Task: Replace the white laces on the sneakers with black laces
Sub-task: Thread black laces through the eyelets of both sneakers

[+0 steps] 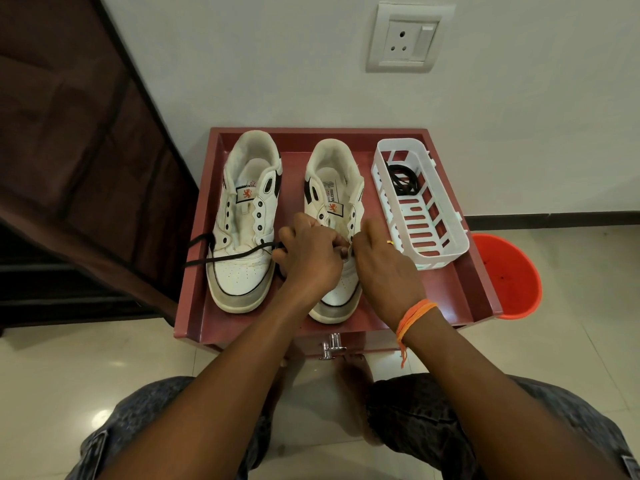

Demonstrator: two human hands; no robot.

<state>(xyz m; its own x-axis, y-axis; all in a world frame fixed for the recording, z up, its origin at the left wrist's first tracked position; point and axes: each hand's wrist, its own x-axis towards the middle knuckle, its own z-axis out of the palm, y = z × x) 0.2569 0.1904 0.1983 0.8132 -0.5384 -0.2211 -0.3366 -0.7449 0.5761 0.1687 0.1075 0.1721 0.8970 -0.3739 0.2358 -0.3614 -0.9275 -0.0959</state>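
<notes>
Both hands meet at mid-frame over the right sneaker [337, 237]: the left hand [311, 258] has its fingers curled and pinches the black lace [239, 255] near the lower eyelets, while the right hand [382, 268] has its fingers curled at the shoe's right eyelet row, though what they grip is hidden. An orange thread band [414, 317] circles the right wrist. That lace runs left across the toe of the left sneaker [244, 223] and hangs over the left rim of the red surface [460, 289]. Neither sneaker shows lace in its upper eyelets. Right of the shoes on the same surface lies a white basket [446, 251] holding a coiled second black lace [401, 180]. An orange bucket [509, 275] stands on the floor at the right edge, and a wall socket [405, 38] sits at the upper right.
</notes>
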